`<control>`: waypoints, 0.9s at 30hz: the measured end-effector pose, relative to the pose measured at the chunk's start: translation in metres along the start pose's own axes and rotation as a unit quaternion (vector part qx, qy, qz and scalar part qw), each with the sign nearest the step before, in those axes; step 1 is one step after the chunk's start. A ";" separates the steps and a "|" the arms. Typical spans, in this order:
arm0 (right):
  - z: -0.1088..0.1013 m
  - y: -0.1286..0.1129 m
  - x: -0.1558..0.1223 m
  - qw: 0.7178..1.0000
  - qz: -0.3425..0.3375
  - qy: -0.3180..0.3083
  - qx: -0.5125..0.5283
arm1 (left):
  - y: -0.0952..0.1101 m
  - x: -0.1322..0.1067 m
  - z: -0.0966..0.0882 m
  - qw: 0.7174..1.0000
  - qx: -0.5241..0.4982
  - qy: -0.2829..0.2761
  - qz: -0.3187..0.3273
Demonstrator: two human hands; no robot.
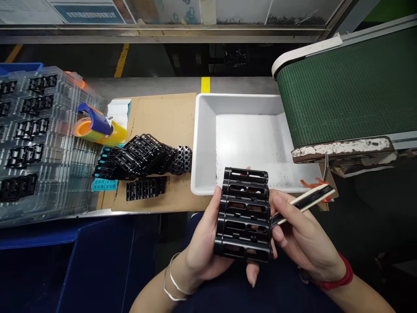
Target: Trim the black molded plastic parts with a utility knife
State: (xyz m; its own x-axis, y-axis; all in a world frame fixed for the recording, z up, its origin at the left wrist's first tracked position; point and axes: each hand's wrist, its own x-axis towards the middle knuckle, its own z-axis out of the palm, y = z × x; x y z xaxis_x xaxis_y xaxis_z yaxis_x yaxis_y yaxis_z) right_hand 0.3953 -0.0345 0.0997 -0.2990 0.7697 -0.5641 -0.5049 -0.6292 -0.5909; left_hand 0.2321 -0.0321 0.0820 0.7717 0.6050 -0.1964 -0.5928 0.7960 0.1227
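My left hand (203, 243) is wrapped round a black plastic part (244, 215) made of several joined, slotted tubes. It holds the part tilted up in front of me, with fingers passing behind it. In my right hand (302, 234) is a utility knife (304, 203) with a cream and black handle, pinched between thumb and fingers. Its front end meets the right edge of the black part; the blade itself I cannot make out. Fingers of my right hand also lie close to that edge.
A white tray (203, 143) with small black specks stands behind my hands. Similar black parts (143, 156) are piled on cardboard (163, 113) to the left, beside tape rolls (100, 128) and stacked clear boxes (65, 130). A green conveyor belt (345, 87) juts in from the right.
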 end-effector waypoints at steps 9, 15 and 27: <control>0.001 -0.002 -0.003 0.999 0.001 0.003 -0.033 | -0.001 -0.001 -0.001 1.000 0.003 0.016 -0.022; 0.000 -0.005 -0.005 0.998 -0.002 0.015 -0.060 | 0.000 -0.003 -0.001 0.998 0.014 0.036 -0.041; -0.007 -0.010 0.000 0.993 -0.085 0.030 -0.081 | 0.003 -0.003 0.005 0.997 0.042 0.040 0.042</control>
State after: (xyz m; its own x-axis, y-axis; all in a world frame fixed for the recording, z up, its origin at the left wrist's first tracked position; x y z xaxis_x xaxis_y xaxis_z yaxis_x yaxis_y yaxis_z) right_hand 0.4063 -0.0296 0.1014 -0.1685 0.8618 -0.4785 -0.4056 -0.5030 -0.7632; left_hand 0.2293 -0.0311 0.0878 0.6972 0.6688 -0.2581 -0.6311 0.7434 0.2215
